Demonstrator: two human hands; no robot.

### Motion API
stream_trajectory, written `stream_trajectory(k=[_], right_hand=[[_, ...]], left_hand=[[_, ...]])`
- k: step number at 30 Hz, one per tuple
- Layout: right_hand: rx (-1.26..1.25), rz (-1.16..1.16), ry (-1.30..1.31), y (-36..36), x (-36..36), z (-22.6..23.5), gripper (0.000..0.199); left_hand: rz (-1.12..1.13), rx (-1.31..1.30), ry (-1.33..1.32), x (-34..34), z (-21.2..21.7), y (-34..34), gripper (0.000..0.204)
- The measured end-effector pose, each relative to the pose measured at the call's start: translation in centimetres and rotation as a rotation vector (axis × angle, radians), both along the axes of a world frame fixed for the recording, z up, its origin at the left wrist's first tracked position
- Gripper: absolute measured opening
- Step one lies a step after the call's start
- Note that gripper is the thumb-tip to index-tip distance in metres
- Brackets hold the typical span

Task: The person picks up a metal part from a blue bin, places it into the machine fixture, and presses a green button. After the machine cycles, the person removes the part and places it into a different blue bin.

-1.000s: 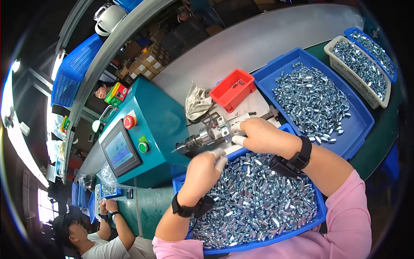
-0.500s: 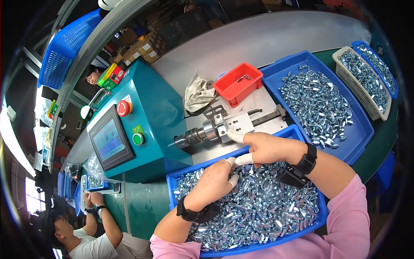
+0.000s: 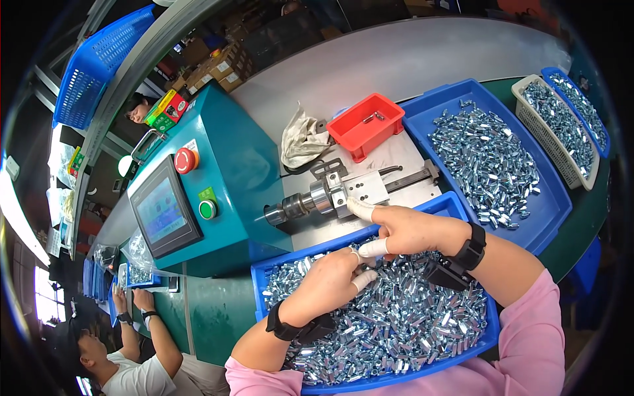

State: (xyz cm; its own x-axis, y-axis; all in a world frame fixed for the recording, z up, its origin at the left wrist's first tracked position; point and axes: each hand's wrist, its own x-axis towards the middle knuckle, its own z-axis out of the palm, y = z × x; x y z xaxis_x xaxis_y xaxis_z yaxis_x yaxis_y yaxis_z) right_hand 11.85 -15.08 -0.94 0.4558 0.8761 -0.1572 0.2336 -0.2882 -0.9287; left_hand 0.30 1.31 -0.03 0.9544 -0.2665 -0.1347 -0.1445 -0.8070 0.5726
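My right hand (image 3: 413,231) reaches over the near blue bin. Its white-covered forefinger stretches to the metal clamping fixture (image 3: 338,193) and touches its near side; the white-covered thumb points left, apart from the forefinger. The other fingers are curled and partly hidden. My left hand (image 3: 330,278) hovers over the bin's hex metal pieces (image 3: 396,317), its fingers curled near the right thumb. White coverings show on its thumb and fingertips; whatever lies within its grip is hidden. A round metal chuck (image 3: 290,208) on the green machine (image 3: 231,158) lines up with the fixture.
The blue bin's rim (image 3: 485,340) lies close before me. Beyond stand a red tray (image 3: 370,125) holding a few pieces, a grey cloth (image 3: 304,138), a large blue tray (image 3: 545,218) and a cream basket (image 3: 584,178). At left, another person (image 3: 125,363) works at the bench.
My left thumb and fingers have shifted slightly right, and the thumb has lowered toward the pieces. My right forefinger stays at the fixture. The other person's hands have moved apart.
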Motion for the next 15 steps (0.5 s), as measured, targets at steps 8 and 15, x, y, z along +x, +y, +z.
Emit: stream_trajectory(k=[8, 15], right_hand=[[-0.098, -0.182, 0.070, -0.4, 0.9, 3.6, 0.051], [-0.414, -0.242, -0.544, 2.3, 3.6, 5.0, 0.044]], left_hand=[[0.058, -0.136, -0.106, -0.6, -0.2, 0.7, 0.020], [0.051, -0.163, -0.155, -0.7, 0.5, 1.2, 0.019]])
